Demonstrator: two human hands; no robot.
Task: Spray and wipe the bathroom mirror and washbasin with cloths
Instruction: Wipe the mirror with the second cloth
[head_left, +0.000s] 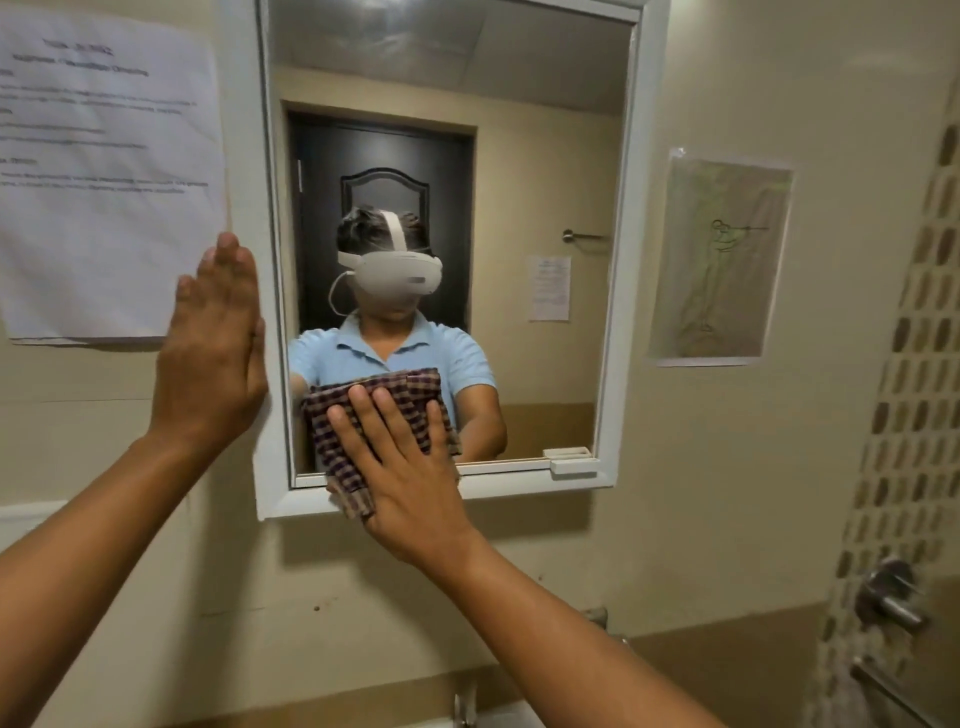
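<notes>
Two bare hands work at a white-framed bathroom mirror (519, 156): the right hand (400, 467) lies flat on a checked cloth (363, 410), fingers (363, 415) spread wide, pressing it against the lower left corner of the glass, where its bottom edge hangs over the lower frame. The left hand (213, 358) holds nothing, its fingers straight and pressed together, palm braced on the left side of the frame just beside a printed paper notice (104, 171) taped to the wall. A drawing (722, 260) hangs on the wall to the right of the mirror. The wiping of the mirror appears to be under way at its lower edge; whether the upper glass is already clean cannot be told, though no streaks or droplets show there. No spray bottle is in view. The washbasin lies below the frame, only a sliver of tap (465, 704) showing at the near bottom edge, and by this evidence its cleaning is likely yet to come.
</notes>
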